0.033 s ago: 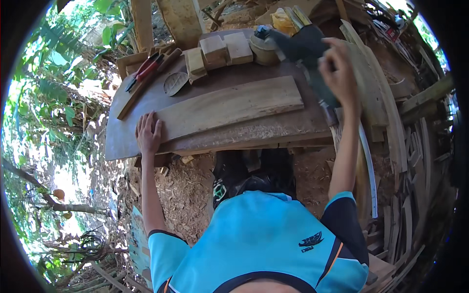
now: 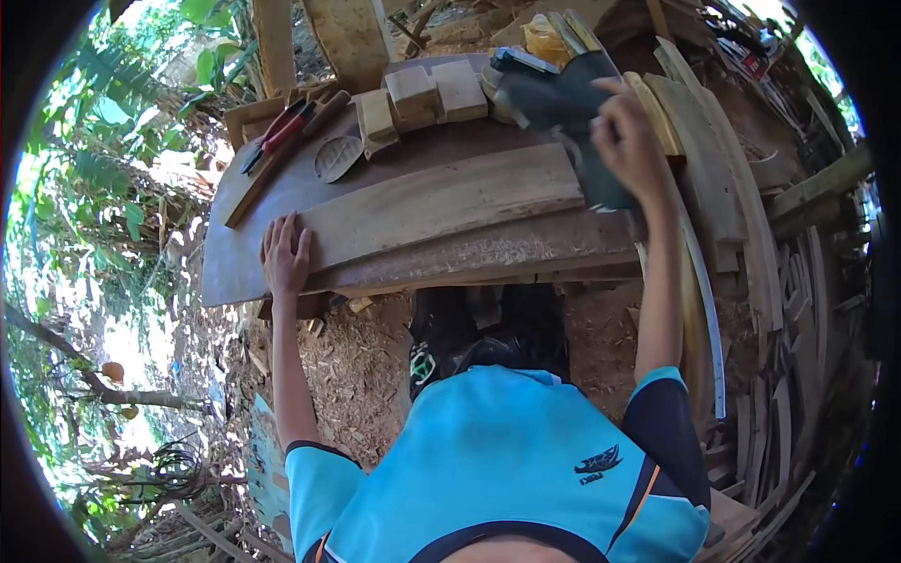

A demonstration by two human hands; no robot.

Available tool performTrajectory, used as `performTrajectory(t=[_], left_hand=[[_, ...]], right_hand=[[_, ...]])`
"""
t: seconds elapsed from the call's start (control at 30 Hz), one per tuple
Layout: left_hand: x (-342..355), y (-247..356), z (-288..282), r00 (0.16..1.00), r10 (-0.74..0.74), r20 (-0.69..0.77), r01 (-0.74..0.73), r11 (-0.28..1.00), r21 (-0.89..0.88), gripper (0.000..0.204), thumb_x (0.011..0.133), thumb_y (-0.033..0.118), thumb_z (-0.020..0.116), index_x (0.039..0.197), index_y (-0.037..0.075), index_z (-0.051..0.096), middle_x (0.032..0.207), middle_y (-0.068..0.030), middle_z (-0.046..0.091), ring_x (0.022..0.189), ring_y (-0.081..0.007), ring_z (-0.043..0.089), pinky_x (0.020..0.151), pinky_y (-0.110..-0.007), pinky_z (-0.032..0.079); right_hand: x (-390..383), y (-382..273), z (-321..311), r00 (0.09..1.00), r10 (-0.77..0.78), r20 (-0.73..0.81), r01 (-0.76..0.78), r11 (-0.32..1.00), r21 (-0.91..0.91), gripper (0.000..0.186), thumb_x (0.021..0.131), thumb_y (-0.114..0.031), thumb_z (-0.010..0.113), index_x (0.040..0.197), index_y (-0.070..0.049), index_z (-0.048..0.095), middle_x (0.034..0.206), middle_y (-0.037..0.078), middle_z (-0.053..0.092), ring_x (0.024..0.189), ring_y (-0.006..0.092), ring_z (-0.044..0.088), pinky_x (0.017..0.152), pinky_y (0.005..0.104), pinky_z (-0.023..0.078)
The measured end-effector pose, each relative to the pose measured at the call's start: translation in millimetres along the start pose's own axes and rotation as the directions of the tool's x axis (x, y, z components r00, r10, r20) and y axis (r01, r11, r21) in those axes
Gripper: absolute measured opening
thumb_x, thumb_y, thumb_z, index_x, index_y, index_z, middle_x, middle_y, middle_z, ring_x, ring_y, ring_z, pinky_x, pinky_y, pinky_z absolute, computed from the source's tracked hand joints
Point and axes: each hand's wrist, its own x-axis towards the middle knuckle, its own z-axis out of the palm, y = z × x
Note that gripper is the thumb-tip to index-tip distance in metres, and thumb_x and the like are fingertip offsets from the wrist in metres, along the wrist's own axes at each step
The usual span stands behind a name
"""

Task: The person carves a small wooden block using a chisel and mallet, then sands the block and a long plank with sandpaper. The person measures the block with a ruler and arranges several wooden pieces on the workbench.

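Note:
A long pale wooden board [image 2: 441, 205] lies flat along the front of the brown workbench [image 2: 441, 260]. At its left end, my left hand [image 2: 283, 255] is open, fingers spread over the board's corner and the bench top. My right hand [image 2: 627, 141] is closed, fingers curled, on a dark green thing [image 2: 563, 98]. That thing is smeared by motion, so whether it is a cloth or a tool cannot be made out. It hangs over the board's right end and partly hides a round container and a blue object [image 2: 526, 61] behind it.
Red-handled pliers [image 2: 282, 133] lie beside a wooden strip at the back left. Near them are a round disc [image 2: 339, 159] and several wooden blocks [image 2: 410, 98]. Long planks [image 2: 690, 155] stand at the right, beside stacked offcuts. Shavings [image 2: 352, 385] cover the ground.
My right hand and the dark green thing have shifted left, uncovering a yellowish wooden piece at the right and more of the blue object. My left hand stays on the board.

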Motion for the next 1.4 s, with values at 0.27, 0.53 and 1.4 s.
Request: performTrajectory(t=[0.27,0.53,1.4], left_hand=[[8.4,11.8,-2.4,0.998,-0.067,0.018,0.067,0.996,-0.050,0.041,0.087,0.036,0.047,0.124,0.017,0.052,0.129,-0.0070,0.049,0.125,-0.0254,0.038,0.105,-0.037,0.023],[15.9,-23.4,1.5,1.000,0.007,0.022,-0.004,0.987,-0.159,0.032,0.088,0.025,0.047,0.118,0.018,0.057,0.125,-0.0045,0.053,0.121,-0.0228,0.042,0.101,-0.037,0.028],[12.9,202.0,8.8,0.977,0.209,-0.042,-0.214,0.958,-0.189,0.044,0.091,0.027,0.044,0.126,0.002,0.043,0.129,-0.0158,0.045,0.122,-0.0298,0.041,0.103,-0.042,0.027]], right_hand=[[-62.9,-109.2,153.0,0.813,0.180,0.554,-0.020,0.959,-0.282,0.050,0.092,-0.036,0.036,0.136,-0.015,0.034,0.141,0.011,0.032,0.131,0.0363,0.025,0.109,0.0460,0.016],[-64.0,-124.8,150.3,0.883,0.018,0.469,-0.029,0.999,0.016,0.038,0.088,-0.035,0.046,0.123,-0.023,0.050,0.133,0.010,0.043,0.125,0.0320,0.036,0.105,0.0467,0.024],[-34.2,-96.7,143.9,0.976,0.211,-0.044,-0.198,0.959,0.202,0.035,0.083,-0.009,0.047,0.118,-0.004,0.048,0.129,0.021,0.041,0.124,0.0346,0.036,0.104,0.0406,0.028]])
